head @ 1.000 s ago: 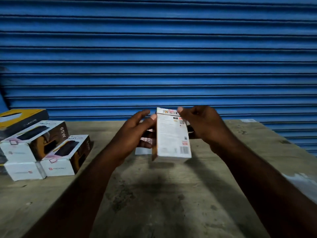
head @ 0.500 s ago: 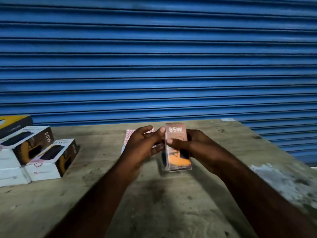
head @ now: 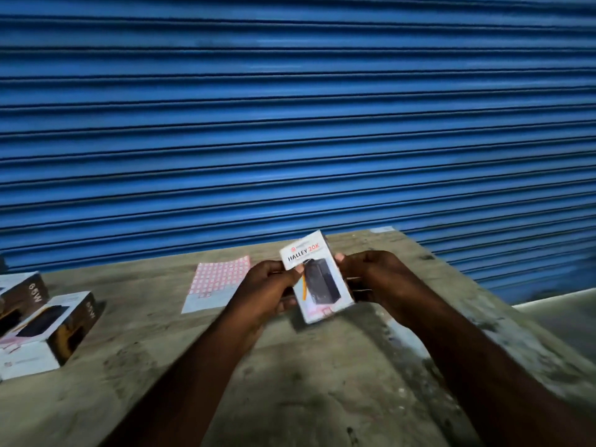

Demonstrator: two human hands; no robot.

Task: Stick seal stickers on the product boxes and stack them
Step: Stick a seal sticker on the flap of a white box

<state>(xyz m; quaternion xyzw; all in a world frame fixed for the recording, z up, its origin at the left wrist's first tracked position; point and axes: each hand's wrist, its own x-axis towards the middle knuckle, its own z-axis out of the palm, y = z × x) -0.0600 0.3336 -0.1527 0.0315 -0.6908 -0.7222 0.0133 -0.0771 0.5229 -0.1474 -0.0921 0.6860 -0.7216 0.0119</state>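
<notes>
One product box hangs above the bench's far middle, printed face up, long axis running away and slightly left; fingers of left hand and right hand pinch its long sides.

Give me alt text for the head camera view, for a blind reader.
Two hands hold a white HALLEY 20K product box over a worn table, left hand at its left edge, right hand at its right. A pink sticker sheet lies beyond; more boxes sit far left before a blue shutter.
</notes>
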